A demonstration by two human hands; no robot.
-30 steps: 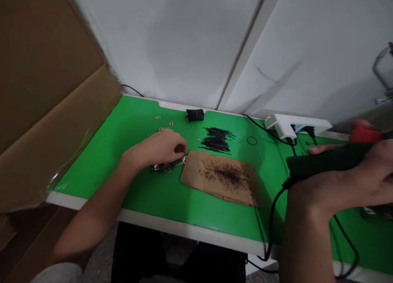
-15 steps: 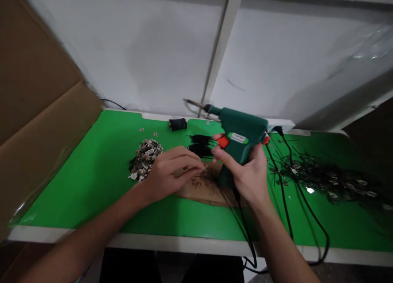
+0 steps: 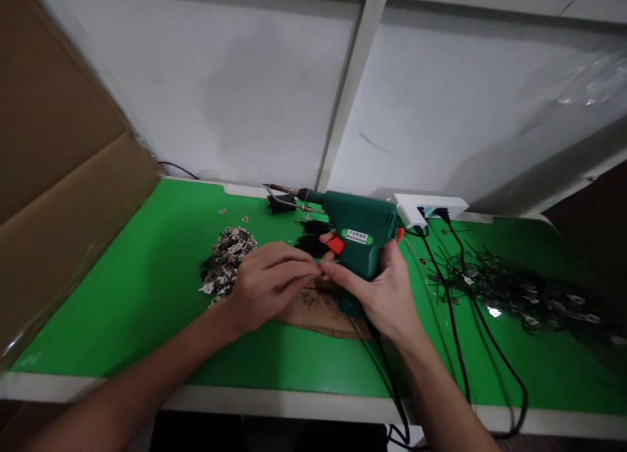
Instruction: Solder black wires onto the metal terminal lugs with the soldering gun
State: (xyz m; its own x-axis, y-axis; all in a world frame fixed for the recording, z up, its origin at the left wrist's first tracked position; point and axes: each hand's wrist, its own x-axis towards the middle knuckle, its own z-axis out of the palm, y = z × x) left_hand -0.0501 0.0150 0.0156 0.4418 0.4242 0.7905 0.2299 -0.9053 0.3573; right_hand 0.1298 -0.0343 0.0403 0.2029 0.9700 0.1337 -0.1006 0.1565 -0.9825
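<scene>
One soldering gun point(image 3: 362, 220) is above the brown sheet point(image 3: 313, 318), its handle wrapped by the right hand point(image 3: 392, 298), likely leaving that thumb free to meet the left hand point(image 3: 269, 282), whose closed pinch hides any contents.

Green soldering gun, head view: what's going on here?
The person's right hand grips the green soldering gun, its tip pointing left. The left hand has its fingertips pinched together at the right hand's; whether they hold something small is unclear. Below lies a speckled brown sheet, with small metal pieces piled beside the left hand.
</scene>
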